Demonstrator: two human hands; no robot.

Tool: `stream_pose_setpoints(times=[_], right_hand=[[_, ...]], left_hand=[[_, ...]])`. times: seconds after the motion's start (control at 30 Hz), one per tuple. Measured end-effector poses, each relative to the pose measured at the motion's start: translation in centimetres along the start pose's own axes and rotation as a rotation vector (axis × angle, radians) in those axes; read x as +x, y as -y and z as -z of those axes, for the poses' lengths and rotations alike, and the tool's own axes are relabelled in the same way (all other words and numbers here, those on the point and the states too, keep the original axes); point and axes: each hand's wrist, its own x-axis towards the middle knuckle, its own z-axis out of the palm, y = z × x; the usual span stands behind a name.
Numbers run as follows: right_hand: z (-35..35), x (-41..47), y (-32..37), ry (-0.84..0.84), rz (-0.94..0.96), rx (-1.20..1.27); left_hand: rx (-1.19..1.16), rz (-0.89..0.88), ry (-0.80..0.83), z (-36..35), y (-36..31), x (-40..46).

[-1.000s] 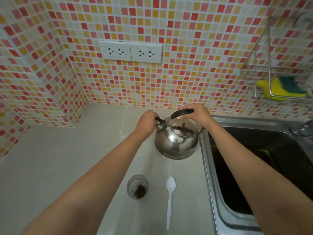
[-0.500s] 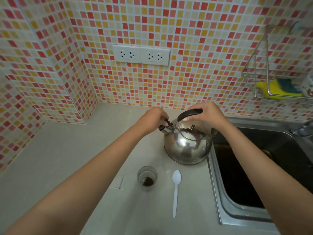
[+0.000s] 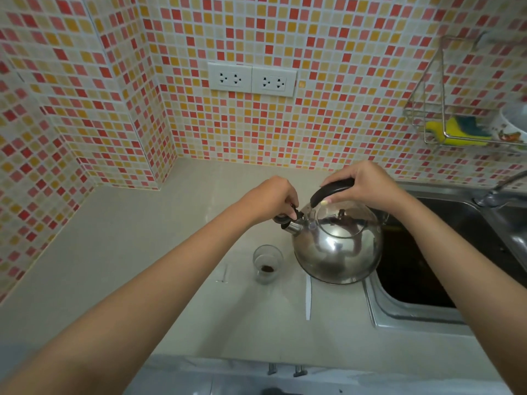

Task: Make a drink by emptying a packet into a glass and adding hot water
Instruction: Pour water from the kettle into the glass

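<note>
Right hand (image 3: 368, 185) grips the kettle (image 3: 338, 246) handle; left hand (image 3: 272, 196) pinches its leftward-pointing spout cap. Kettle now hangs nearer the glass (image 3: 267, 267), covering the spoon (image 3: 308, 297) bowl.

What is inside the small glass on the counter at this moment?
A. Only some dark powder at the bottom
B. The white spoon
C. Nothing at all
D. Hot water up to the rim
A: the glass shows only a dark patch of powder at its bottom, with no water in it, and the white spoon lies on the counter beside it, partly hidden behind the kettle.
</note>
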Motion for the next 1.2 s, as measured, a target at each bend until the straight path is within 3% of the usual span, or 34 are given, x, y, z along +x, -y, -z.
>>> stream_pose_setpoints(times=[0.67, 1.2], right_hand=[[-3.0, -3.0, 2.8, 0.098, 0.029, -0.25], [-3.1, -2.8, 3.3, 0.121, 0.036, -0.284]], left_hand=[[-0.011, -0.014, 0.057, -2.7, 0.5, -4.0], [0.027, 0.004, 0.063, -2.7, 0.3, -4.2]])
